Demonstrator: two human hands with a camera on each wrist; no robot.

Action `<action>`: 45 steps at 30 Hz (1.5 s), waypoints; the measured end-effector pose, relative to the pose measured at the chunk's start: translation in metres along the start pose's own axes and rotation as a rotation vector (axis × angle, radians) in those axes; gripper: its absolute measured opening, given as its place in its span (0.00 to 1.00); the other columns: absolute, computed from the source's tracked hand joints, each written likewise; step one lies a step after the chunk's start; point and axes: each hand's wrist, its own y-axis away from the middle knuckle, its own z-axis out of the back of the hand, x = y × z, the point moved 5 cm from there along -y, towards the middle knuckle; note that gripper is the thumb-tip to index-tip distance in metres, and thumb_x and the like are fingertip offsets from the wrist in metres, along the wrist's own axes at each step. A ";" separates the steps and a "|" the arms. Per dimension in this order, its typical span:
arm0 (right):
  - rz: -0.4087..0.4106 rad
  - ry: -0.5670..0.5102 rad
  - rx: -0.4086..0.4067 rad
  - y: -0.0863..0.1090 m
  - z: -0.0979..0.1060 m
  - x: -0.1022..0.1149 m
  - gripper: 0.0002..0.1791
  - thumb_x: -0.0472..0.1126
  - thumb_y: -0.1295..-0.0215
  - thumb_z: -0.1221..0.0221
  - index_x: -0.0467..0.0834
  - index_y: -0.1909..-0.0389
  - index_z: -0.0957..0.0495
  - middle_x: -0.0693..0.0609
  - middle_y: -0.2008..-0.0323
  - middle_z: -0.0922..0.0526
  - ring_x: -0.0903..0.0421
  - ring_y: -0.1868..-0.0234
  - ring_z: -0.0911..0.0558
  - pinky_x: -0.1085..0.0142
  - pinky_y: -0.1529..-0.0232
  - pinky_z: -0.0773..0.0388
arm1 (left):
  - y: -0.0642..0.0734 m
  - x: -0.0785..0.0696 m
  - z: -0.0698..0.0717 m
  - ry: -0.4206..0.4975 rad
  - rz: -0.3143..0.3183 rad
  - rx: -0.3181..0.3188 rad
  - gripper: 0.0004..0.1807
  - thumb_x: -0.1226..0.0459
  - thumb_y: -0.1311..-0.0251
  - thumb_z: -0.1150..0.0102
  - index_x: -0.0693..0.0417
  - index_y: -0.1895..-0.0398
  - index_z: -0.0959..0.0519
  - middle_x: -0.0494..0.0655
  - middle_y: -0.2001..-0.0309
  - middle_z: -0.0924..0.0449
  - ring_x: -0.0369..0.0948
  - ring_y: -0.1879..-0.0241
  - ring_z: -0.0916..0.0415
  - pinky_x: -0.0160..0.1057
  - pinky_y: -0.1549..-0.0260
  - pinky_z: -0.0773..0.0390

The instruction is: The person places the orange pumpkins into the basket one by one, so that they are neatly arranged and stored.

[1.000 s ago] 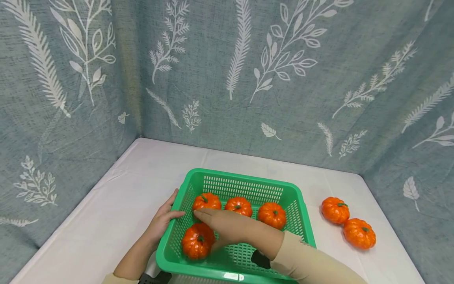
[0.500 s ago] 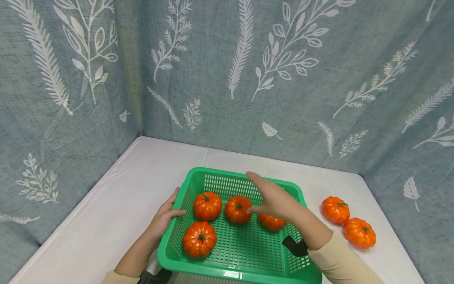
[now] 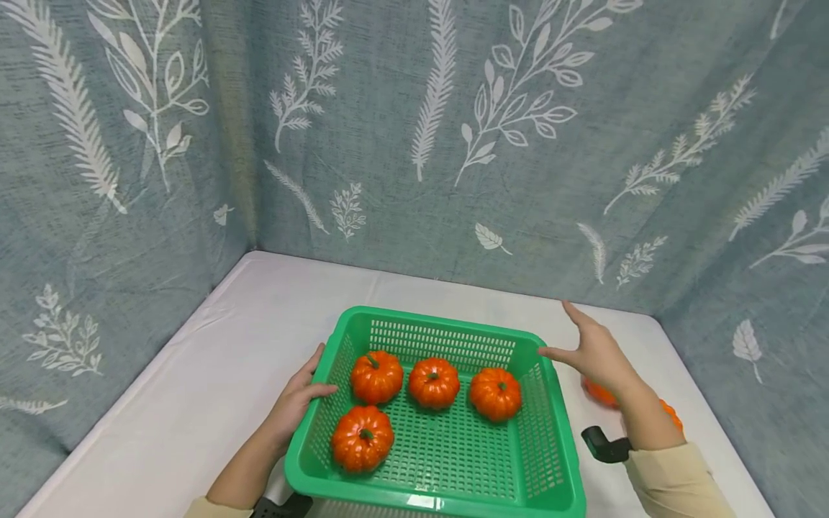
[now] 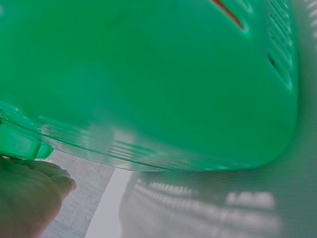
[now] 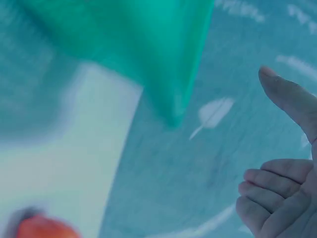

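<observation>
A green plastic basket [image 3: 453,460] on the table holds several small orange pumpkins. Three, including this pumpkin [image 3: 434,383], stand along its back, and another pumpkin [image 3: 363,439] sits front left. My left hand [image 3: 296,403] grips the basket's left rim, thumb over the edge and fingers outside. Beyond the right rim, my right hand [image 3: 599,352] hovers with thumb and fingers spread, holding nothing. Beneath that hand and forearm, two more pumpkins are partly hidden: one pumpkin [image 3: 597,393] nearer the basket, the other pumpkin [image 3: 671,415] farther right.
A white cloth [image 3: 259,309] covers the table. Grey-blue curtains [image 3: 388,216] with white leaf prints enclose the back and sides. A dark wrist device [image 3: 605,446] is on my right arm, beside the basket's right wall.
My right hand has moved right, from over the pumpkins inside the basket to above the two outside it. My left hand stays on the rim, and the pumpkins have not visibly moved.
</observation>
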 end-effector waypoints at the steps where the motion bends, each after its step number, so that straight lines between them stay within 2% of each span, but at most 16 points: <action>1: -0.019 0.002 -0.008 0.000 0.001 -0.008 0.55 0.56 0.49 0.36 0.35 0.30 0.56 0.34 0.32 0.49 0.35 0.34 0.45 0.41 0.40 0.41 | 0.000 0.000 0.000 0.008 -0.001 0.001 0.43 0.72 0.41 0.60 0.56 0.29 0.73 0.51 0.28 0.75 0.52 0.30 0.68 0.43 0.38 0.50; 9: -0.217 -0.002 -0.015 0.008 0.002 -0.065 0.59 0.62 0.50 0.39 0.33 0.30 0.60 0.27 0.34 0.49 0.30 0.39 0.43 0.38 0.43 0.40 | 0.002 0.001 0.000 0.004 0.009 0.001 0.43 0.71 0.41 0.59 0.56 0.29 0.72 0.51 0.28 0.75 0.51 0.30 0.68 0.42 0.39 0.50; 20: -0.418 -0.075 0.048 0.020 -0.007 -0.118 0.60 0.63 0.48 0.41 0.30 0.31 0.65 0.24 0.35 0.55 0.27 0.37 0.50 0.36 0.40 0.47 | 0.001 0.000 0.001 0.004 -0.005 0.008 0.43 0.72 0.41 0.61 0.57 0.29 0.73 0.51 0.28 0.75 0.51 0.30 0.69 0.43 0.38 0.52; 24: -0.448 -0.085 0.058 0.023 -0.011 -0.132 0.59 0.62 0.47 0.41 0.29 0.32 0.64 0.24 0.35 0.55 0.27 0.36 0.51 0.36 0.40 0.48 | 0.001 0.001 0.001 0.006 -0.004 0.011 0.43 0.72 0.41 0.61 0.56 0.29 0.73 0.51 0.28 0.75 0.51 0.30 0.68 0.43 0.38 0.51; 31: -0.484 -0.031 0.093 0.025 -0.016 -0.147 0.62 0.64 0.49 0.41 0.24 0.34 0.62 0.21 0.38 0.52 0.26 0.39 0.47 0.36 0.41 0.46 | 0.001 0.000 0.001 0.010 -0.001 0.007 0.43 0.72 0.41 0.61 0.56 0.29 0.73 0.51 0.28 0.75 0.51 0.30 0.68 0.43 0.39 0.50; 36: -0.482 -0.008 0.111 0.026 -0.021 -0.150 0.65 0.66 0.53 0.39 0.22 0.35 0.61 0.20 0.39 0.51 0.27 0.40 0.45 0.36 0.41 0.45 | 0.001 -0.001 0.001 0.018 -0.001 0.008 0.43 0.72 0.40 0.61 0.56 0.29 0.73 0.50 0.28 0.75 0.51 0.30 0.68 0.44 0.38 0.50; 45: -0.466 0.026 0.101 0.026 -0.026 -0.149 0.60 0.59 0.50 0.38 0.21 0.36 0.59 0.20 0.40 0.48 0.27 0.42 0.42 0.36 0.41 0.44 | 0.001 -0.002 0.000 0.020 -0.009 0.014 0.42 0.73 0.40 0.62 0.56 0.29 0.74 0.51 0.28 0.75 0.52 0.30 0.68 0.45 0.38 0.50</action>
